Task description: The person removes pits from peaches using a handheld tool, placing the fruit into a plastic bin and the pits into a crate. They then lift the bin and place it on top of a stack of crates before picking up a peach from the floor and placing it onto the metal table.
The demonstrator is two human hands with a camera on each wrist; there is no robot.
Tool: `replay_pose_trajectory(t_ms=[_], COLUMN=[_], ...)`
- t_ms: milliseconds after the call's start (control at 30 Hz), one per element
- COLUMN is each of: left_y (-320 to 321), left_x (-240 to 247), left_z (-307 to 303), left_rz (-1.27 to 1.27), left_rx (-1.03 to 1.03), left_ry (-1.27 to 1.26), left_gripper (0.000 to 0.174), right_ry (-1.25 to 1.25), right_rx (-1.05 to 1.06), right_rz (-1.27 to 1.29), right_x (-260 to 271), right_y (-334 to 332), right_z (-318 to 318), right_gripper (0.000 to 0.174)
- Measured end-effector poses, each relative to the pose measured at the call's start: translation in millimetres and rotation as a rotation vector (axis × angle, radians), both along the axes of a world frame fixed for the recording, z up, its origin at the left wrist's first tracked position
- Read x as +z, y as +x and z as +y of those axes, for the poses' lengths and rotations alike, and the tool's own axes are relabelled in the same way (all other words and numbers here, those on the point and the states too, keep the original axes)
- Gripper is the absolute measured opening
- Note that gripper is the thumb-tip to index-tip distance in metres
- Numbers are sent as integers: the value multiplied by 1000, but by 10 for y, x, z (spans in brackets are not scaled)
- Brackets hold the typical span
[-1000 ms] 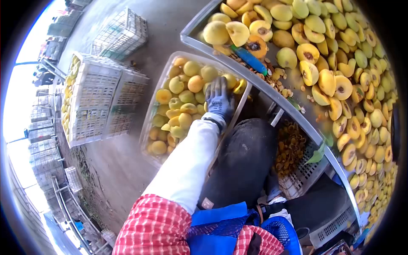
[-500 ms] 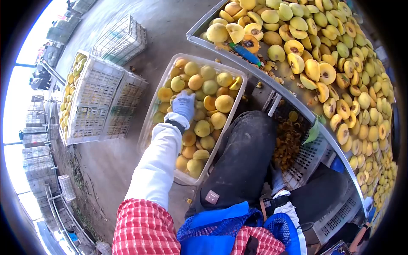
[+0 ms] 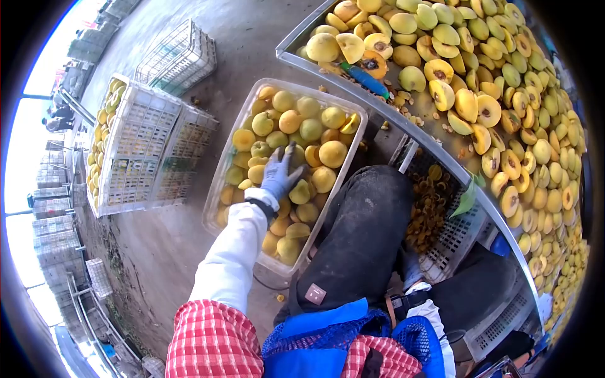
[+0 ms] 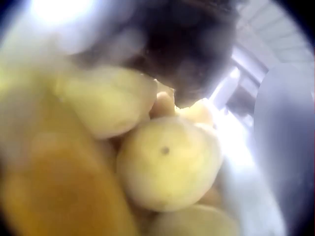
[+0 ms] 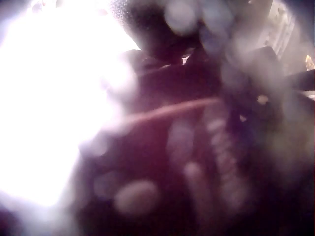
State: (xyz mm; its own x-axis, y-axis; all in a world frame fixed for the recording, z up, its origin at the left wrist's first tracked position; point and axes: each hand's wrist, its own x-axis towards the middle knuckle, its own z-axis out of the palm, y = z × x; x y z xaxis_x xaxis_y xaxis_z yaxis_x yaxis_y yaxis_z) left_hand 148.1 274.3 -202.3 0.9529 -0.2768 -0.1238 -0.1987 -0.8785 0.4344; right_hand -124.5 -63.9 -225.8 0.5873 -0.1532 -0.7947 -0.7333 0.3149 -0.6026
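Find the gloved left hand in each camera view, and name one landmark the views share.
Head: gloved left hand at centre left, fingers spread on the yellow fruit in the clear crate.
Left wrist: probably the dark blurred shape at top centre, above the fruit.
Right wrist: too blurred to find it.
Shared landmark: the yellow fruit, head and left wrist only.

Crate [image 3: 362, 129], peaches [image 3: 333, 153] seemingly tight-packed

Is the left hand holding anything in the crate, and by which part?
Nothing is held: the left hand lies spread open on the peaches in the crate, with no grip on any.
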Motion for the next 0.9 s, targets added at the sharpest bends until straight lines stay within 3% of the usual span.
replay_pose_trajectory(t_ms=[33,100,133,233,367,500,567,633,667,700,767,800,833,900], left_y=[-60,-201,-353,-719,-552,-392,-569,-847,-1050,-1228,-1454,-1526,-1581,-1716], left_x=[27,285,305,317,183,377,497,532,570,388,600,576,581,704], left_z=[68,92,116,141,375,415,349,294,227,251,183,205,259,363], left_rz=[-119,-205,-340,-172,-53,41,-170,-38,316,314,667,705,630,661], left_rx=[44,234,242,68,25,46,118,156,302,234,441,535,550,568], left_ry=[-169,-175,-84,378,107,64,-162,-430,-852,-947,-767,-988,-888,-969], left_gripper=[70,65,64,70,70,58,54,56,57,55,51,47,45,47], right_ry=[-10,-107,-125,-121,1,-46,-68,-80,-86,-91,-76,-56,-37,-63], right_rx=[20,75,90,104,3,41,41,24,18,9,-2,0,-3,1], right_rz=[4,-11,-13,-26,-2,-42,-40,-20,-13,-17,-12,2,15,-47], right_x=[-20,-52,-83,-137,81,-100,-127,-55,-36,-73,-23,115,203,-104], right_y=[1,-35,-62,-60,24,9,-46,-59,-70,-68,-30,19,36,-127], right_z=[-16,-45,-59,-56,17,-30,-25,-23,-25,-30,-4,15,34,-71], right_gripper=[34,34,34,35,36,38,38,38,39,39,39,39,39,39])
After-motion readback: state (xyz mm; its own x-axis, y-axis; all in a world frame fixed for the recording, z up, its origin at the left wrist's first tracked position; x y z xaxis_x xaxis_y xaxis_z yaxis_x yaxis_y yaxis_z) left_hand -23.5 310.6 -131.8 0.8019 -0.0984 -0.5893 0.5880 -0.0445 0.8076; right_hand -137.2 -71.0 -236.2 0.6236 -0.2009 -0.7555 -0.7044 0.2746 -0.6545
